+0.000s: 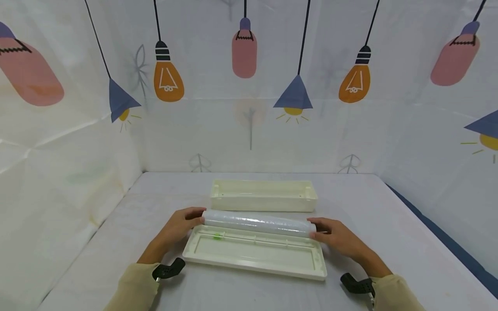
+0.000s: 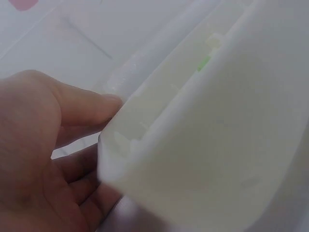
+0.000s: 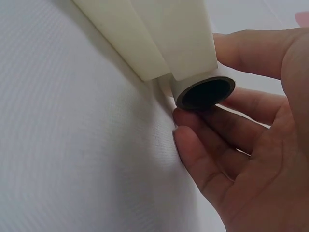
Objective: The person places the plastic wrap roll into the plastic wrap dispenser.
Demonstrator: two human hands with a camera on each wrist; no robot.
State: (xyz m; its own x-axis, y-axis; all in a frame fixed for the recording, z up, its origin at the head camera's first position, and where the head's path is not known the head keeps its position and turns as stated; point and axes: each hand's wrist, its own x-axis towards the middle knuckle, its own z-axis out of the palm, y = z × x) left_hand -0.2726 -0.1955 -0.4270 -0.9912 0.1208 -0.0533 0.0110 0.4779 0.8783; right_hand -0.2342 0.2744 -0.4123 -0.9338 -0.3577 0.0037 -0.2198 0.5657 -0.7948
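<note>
A roll of plastic wrap (image 1: 258,223) lies crosswise between a cream box (image 1: 264,204) and its shallow cream lid (image 1: 254,255), which rests inner side up. My left hand (image 1: 180,224) grips the roll's left end, thumb toward the near side. At the right end, my right hand (image 1: 338,235) holds the roll with thumb and curled fingers. The right wrist view shows the roll's hollow core (image 3: 206,94) between that thumb and the fingers. In the left wrist view the lid (image 2: 217,125) covers part of the roll and of the fingertips.
A white cloth (image 1: 389,242) covers the table. Behind and beside it hang pale sheets (image 1: 249,129) printed with lamps and bulbs. Black wrist camera mounts (image 1: 168,269) sit on both sleeves. A green mark (image 1: 218,236) shows inside the lid.
</note>
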